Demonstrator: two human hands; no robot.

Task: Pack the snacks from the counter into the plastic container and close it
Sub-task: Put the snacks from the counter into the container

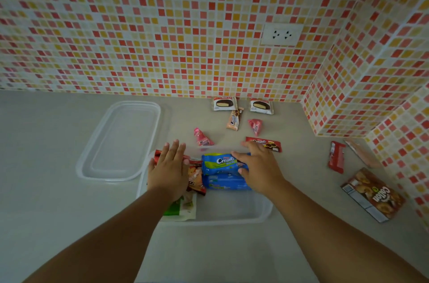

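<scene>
A clear plastic container (234, 217) stands on the grey counter in front of me. Inside lie two blue Cream-O packs: the upper one (217, 162) and a second (222, 182) below it, plus red and green snack bags (185, 206) on the left. My right hand (257, 166) grips the upper blue pack at its right end. My left hand (168, 169) lies flat with fingers apart on the red bags. The clear lid (120, 141) lies apart, to the container's left.
Loose snacks lie behind the container: two choco pie packs (224, 103), a beige wafer pack (234, 120), two pink sachets (203, 137), a red biscuit bar (272, 145). To the right are a red packet (336, 157) and a brown Collon box (373, 194) beside the tiled wall.
</scene>
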